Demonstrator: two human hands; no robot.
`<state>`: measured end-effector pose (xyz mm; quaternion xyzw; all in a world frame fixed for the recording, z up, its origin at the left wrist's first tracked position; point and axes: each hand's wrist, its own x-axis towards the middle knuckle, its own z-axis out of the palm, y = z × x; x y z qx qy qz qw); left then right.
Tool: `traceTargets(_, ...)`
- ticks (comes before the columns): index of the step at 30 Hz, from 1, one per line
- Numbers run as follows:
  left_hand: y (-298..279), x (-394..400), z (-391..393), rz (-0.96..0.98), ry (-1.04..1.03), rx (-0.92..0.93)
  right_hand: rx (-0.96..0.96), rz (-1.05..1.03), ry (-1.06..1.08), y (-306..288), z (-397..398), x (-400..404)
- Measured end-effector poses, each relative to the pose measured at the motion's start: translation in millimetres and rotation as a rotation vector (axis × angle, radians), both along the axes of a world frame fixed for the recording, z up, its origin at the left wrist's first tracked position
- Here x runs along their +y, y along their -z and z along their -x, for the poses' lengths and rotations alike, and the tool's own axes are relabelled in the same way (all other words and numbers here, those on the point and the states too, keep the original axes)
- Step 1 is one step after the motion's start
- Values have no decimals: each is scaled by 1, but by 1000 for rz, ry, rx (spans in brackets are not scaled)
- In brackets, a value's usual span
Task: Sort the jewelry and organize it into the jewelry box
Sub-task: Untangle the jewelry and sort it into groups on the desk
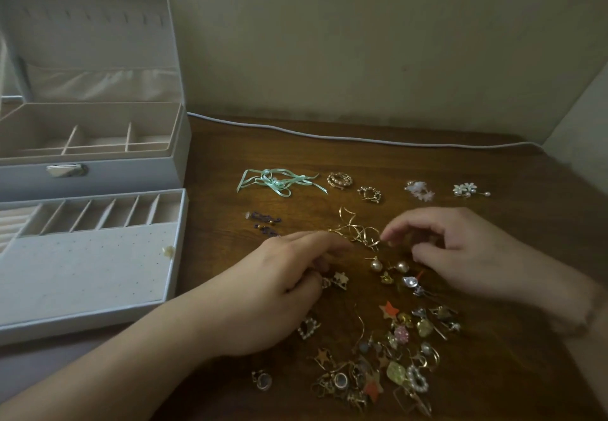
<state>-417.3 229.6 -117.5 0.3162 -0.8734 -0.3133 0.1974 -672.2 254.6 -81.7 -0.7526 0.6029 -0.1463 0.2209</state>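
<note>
On the wooden bench (460,164) both hands meet over a tangle of thin gold wire earrings (357,234) — the left hand (289,275) curls its fingers on the tangle's left end, while the right hand (454,249) is bent beside it, and whether it pinches the wire I cannot tell. Two pearl earrings (388,266) lie just near of them, a mixed jewelry heap (388,354) nearer still. Far along are five small groups, and the open jewelry box (98,144) with its tray (88,262) stands left.

Dim, flat indoor light with a greenish-yellow cast; no hard shadows. Wide-angle bend at the edges bows the jewelry box (92,157) and the white cable (329,134). Soft focus throughout; both wrists smear near the bottom. Faint sheen on the wooden table (427,164).
</note>
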Motion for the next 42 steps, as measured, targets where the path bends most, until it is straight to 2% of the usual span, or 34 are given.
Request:
traceTargets(3,-1,0,1,-30,20,-9,11,23,-45,9,-10,7)
traceTargets(6,-3,2,1,-16,24,-27,121,84,-119,14,-20,14)
traceTargets(13,-5,1,-1,6,73,-54,160,17,-264,8,-26,36)
traceTargets(16,-3,0,0,20,75,-54,89,26,-236,5,-20,34)
traceTargets(22,0,-1,-1,1,71,-41,-308,-47,-92,-6,0,26)
traceTargets(24,0,-1,-1,-1,68,-34,-367,41,41,-1,13,15)
traceTargets(25,0,-1,-1,-1,70,-35,-363,116,140,5,21,7)
traceTargets(27,0,-1,-1,1,73,-37,-206,263,310,18,34,-8)
traceTargets(30,0,-1,0,1,66,-37,-43,294,405,26,41,-18)
traceTargets(37,2,-2,0,0,73,-37,145,258,284,26,35,-17)
traceTargets(40,2,-2,0,-6,66,-32,109,378,253,20,31,-9)
traceTargets(42,2,-2,-1,-6,66,-26,70,401,142,11,20,4)
